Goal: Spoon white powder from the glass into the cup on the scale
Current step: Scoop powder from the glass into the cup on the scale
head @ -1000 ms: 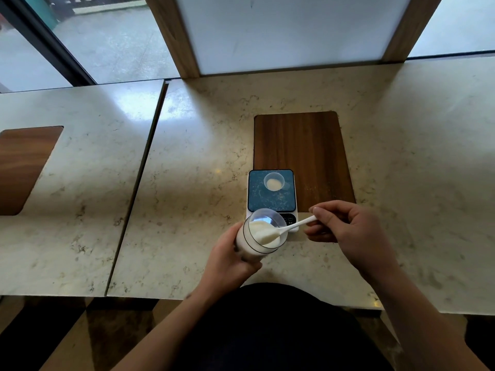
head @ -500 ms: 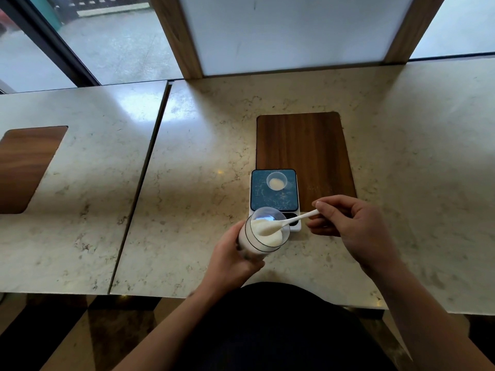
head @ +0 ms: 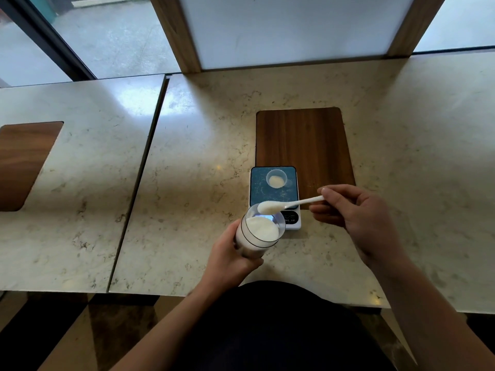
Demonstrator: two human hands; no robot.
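- Head view: the spoon (head: 284,206), dipped in the glass (head: 261,231) a second ago, now rides loaded above its far rim.
- The right hand (head: 356,212) pinches the handle; the left hand (head: 230,259) wraps the tilted glass.
- The cup (head: 276,178) sits on the scale (head: 273,195), some powder already inside; carrying across seems next.

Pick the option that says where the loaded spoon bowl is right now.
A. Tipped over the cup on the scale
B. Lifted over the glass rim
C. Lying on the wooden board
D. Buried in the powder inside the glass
B: the white spoon, heaped with powder, sits above the far rim of the glass, short of the cup on the scale.
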